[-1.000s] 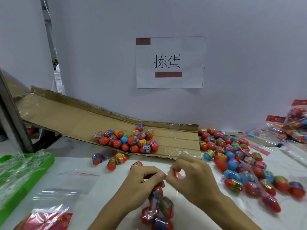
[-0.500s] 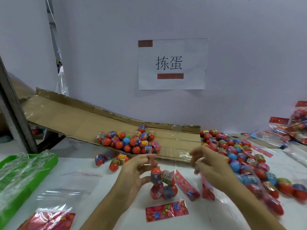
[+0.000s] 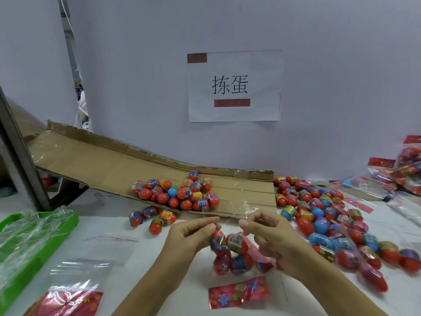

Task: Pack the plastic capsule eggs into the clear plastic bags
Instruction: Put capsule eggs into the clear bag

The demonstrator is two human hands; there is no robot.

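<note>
Left hand [image 3: 189, 238]: forearm rising from the lower edge, fingers curled, thumb and fingertips pinching the top of a clear bag [image 3: 230, 252] at its left corner. Right hand [image 3: 273, 238]: forearm entering from the lower right, fingers bent inward; whether it pinches the bag's other corner I cannot tell, the film being nearly invisible there.

Bagged eggs [image 3: 237, 242]: about four capsule eggs, red with printed bands, hanging between and just below the two hands; exact count unclear through the creased plastic.

Below the hands: a red flowered header card [image 3: 239, 293] lying flat on the white table [image 3: 114, 226].

Beyond the left hand: loose eggs [image 3: 157, 221] on the table, then an egg cluster [image 3: 177, 193] on the sloping cardboard sheet [image 3: 102, 165].

Right of the right hand: a large egg pile [image 3: 323, 215], some under film; filled bags at the far right are cut off by the edge.

Left of the left hand: empty bags [image 3: 77, 274] and a green tray [image 3: 57, 233] of plastic, both partly out of view.
</note>
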